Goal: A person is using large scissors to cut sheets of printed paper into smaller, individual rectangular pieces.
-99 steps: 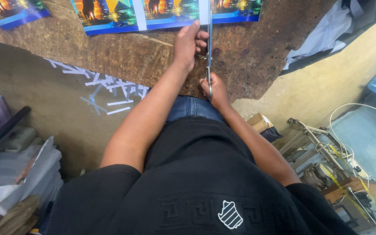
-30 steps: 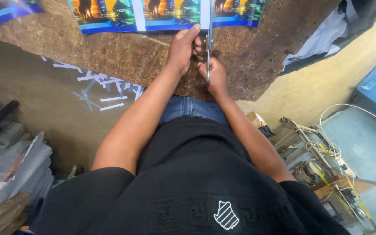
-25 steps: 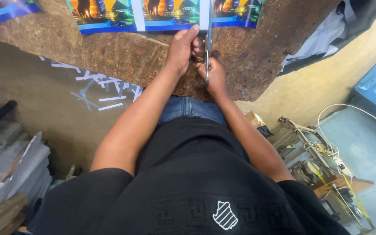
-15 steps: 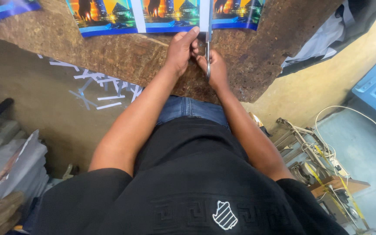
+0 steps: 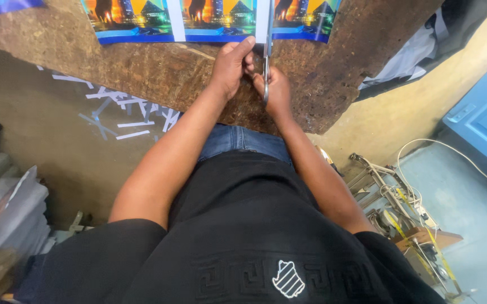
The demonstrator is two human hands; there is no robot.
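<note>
Gripping a long metal blade (image 5: 267,50) near its lower end, the right hand (image 5: 277,90) sits curled over the handle at the near edge of the rough brown work board (image 5: 142,73), and the blade runs straight up from it across the white gap between two colourful printed pictures on the printed sheet (image 5: 215,22). The left hand (image 5: 231,66) lies just beside the blade, its fingers (image 5: 243,48) partly bent and pressing toward the sheet's lower blue border, touching the right hand at the thumb side. Compared with a few seconds ago, the right hand has crept up from lower on the board to meet the left, and the two have stayed close together for the last second with hardly any shift, so the blade appears to be held steady on one line, which suggests a careful stroke along that white strip is under way. The sheet itself lies flat along the far side of the board and has not visibly moved. Thin white paper strips (image 5: 125,112) are scattered on the floor (image 5: 41,141) to the left, and a tangle of cables (image 5: 412,191) lies to the right.
</note>
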